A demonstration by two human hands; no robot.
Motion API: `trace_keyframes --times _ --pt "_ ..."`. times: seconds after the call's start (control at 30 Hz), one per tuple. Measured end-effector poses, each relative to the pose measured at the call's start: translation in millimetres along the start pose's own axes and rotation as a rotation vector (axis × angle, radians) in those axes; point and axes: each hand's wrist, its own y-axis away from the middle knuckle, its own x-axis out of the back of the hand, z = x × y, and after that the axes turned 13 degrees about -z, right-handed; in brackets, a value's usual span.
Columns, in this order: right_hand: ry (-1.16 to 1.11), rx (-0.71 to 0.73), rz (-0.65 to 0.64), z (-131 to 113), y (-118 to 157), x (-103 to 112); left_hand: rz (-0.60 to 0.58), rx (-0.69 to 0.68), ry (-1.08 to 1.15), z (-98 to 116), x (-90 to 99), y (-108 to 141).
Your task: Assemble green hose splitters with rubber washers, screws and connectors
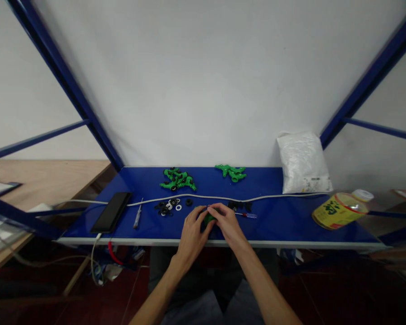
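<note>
Both hands meet over the near edge of the blue table point(270, 225), low in the middle of the head view, with a small green piece point(209, 219) between them. The left hand point(192, 225) curls round it, thumb and forefinger pinching its side; the right hand point(227, 223) closes in from the other side, its thumb and fingers bent together on the same piece — the fingers hide most of its shape.

Just beyond the right hand lie some black parts point(235, 205) and a screwdriver point(250, 215) with a see-through purplish handle. Past the left hand there is a loose cluster of black and white rings point(169, 205), with a thicker black ring point(189, 202) near it. Further left come a slim screwdriver point(137, 219) and a black phone point(111, 212), a white plug in its near end.

A white cable point(209, 197) runs across the table. Behind it sit two heaps of green fittings: the left heap point(178, 179) has black parts on it, the right heap point(231, 172) looks plain green. At the right end, a white plastic package point(303, 162) leans against the wall, and a yellow-labelled bottle point(340, 210) with a white cap stands nearer the front
</note>
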Motion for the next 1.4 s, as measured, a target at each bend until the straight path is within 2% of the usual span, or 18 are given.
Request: trace_keyframes --times 0.1,0.2,0.3,0.4,0.53,0.7,0.9,1.1,1.4 --pt "-0.067 -0.032 0.065 -4 4 6 -0.022 0.004 0.018 -7 11.1 -1" --pt "-0.073 -0.063 0.139 -12 9 20 -0.04 0.02 0.049 -11 18.3 -6" --pt "-0.055 -0.098 0.106 -22 13 30 -0.037 0.061 0.085 -9 18.6 -11" --pt "-0.031 -0.119 0.052 -27 12 29 -0.036 0.116 0.119 -4 15.8 -15" --pt "-0.012 -0.143 0.069 -23 8 23 -0.058 0.172 0.161 -2 13.8 -17" --pt "0.026 -0.152 0.075 -21 12 19 -0.052 0.174 0.258 -3 23.7 -9" --pt "0.149 -0.043 -0.022 -35 7 4 -0.016 0.265 0.311 -6 34.3 -1" --pt "0.309 0.115 -0.071 -34 -9 -7 0.021 0.213 0.287 -12 26.5 -6" --pt "0.461 0.197 -0.173 -26 -7 -7 0.031 0.187 0.297 -14 24.6 -3"
